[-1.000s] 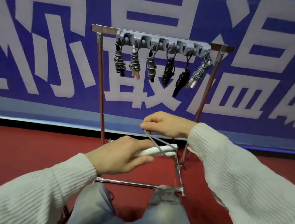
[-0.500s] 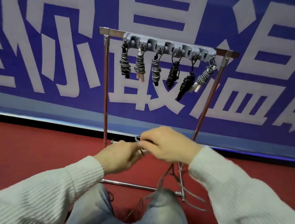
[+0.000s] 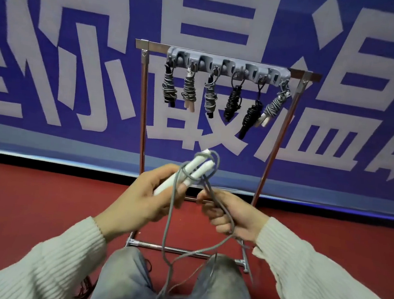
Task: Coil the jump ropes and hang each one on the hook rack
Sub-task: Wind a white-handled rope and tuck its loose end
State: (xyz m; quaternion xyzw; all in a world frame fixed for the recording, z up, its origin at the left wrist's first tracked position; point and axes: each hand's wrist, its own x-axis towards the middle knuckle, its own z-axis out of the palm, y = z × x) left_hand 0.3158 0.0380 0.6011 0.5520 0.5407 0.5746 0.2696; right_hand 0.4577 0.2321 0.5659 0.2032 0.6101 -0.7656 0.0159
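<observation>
grey cord; smooth white handles

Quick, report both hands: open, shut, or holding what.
Left hand: grips the two white handles.
Right hand: grips the grey cord.

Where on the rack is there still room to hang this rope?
The hook rack looks crowded: six coiled ropes hang side by side. The only bare stretch is the top bar left of the hooks.
</observation>
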